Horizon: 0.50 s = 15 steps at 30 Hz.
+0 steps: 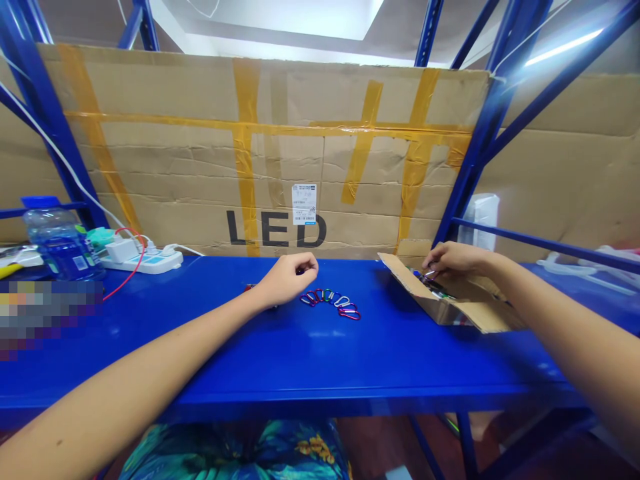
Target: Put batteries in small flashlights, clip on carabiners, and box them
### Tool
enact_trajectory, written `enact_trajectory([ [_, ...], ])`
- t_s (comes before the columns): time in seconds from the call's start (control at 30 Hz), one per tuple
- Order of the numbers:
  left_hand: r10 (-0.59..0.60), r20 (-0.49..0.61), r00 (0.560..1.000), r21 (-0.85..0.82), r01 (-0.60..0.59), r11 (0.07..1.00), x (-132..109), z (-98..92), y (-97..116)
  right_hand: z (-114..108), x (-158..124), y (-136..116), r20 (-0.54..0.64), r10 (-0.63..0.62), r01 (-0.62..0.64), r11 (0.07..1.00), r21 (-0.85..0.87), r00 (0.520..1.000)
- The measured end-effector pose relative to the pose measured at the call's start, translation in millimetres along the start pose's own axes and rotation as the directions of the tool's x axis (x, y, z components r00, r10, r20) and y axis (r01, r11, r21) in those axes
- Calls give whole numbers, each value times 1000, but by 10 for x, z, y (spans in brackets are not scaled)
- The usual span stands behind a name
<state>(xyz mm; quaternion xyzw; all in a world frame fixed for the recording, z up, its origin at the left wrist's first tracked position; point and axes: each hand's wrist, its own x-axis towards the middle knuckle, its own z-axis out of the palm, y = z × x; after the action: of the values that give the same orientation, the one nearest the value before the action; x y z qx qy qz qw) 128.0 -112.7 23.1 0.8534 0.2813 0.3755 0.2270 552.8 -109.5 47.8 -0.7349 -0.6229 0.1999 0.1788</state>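
One left hand point(291, 273) and one right hand point(457, 258) are showing, at least six carabiners point(343, 302) are lying on one blue table point(320, 360), and one open carton point(493, 317), one bottle point(60, 243), one power strip point(157, 263), one red cable point(133, 277), one large cardboard panel point(195, 180), one white label point(304, 205) and three printed black letters point(274, 229) are also appearing

Right hand point(453, 259) in an open cardboard box point(406, 277), left hand point(287, 277) beside an arc of carabiners point(328, 295).
The right fingertips are at small, shiny items inside the box; whether they grip one is unclear. The left hand curls above the blue counter point(320, 363), any contents hidden. The carabiners, red, green, blue and silver among them, lie in a curve between the hands. Behind stands a taped cardboard panel point(195, 177) printed "LED"; at left, a blue-capped bottle point(57, 243) stands near a white power strip point(155, 262).
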Motion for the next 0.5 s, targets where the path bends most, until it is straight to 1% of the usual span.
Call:
enact_trajectory([
  [0.1,-4,2,1000,4,4,1000,1,0,-8,13,32,12,66,1,-7,995,102,998],
  [0.33,-5,3,1000,6,5,1000,0,-1,-10,62,52,1,12,16,-17,996,93,1000],
  [0.43,-13,3,1000,-14,13,1000,2,-2,-5,131,84,21,-10,13,-14,1000,-20,1000],
  [0.5,-36,5,999,-40,36,999,6,-5,3,176,98,45,-21,-33,31,993,-116,999],
])
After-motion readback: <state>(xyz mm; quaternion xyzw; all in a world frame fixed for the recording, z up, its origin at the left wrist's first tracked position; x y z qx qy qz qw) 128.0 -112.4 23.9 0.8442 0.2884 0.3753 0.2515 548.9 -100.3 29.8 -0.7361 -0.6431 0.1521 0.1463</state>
